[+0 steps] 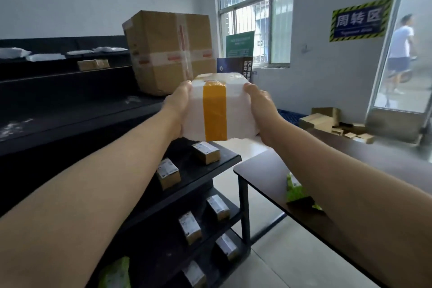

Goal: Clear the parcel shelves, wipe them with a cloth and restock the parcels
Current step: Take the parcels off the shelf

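Between the two outstretched forearms, raised above the end of the black shelf unit [70,110], is the white foam box [236,110], with one band of yellow tape [215,112] running over its top and down the near face. Left-hand grip [180,103]: clamped on the box's left side, fingers curled round the edge. Right-hand grip [261,110]: clamped likewise on the right side. Behind the box, a large taped cardboard carton [168,51] stands on an upper shelf. Lower tiers beneath the box: small brown labelled parcels [205,152], spaced apart; a green packet [115,273] on the lowest visible tier. Top tiers, far left: white poly mailers [45,56] and one small brown parcel [93,64]. Right of the shelves: dark bench [268,170] carrying a green-and-white packet [295,190], partly hidden by the right forearm; cardboard pieces [327,119] piled at its far end. Blue wall sign [358,22] near a barred window [254,14]; a person [399,54] visible through the doorway.
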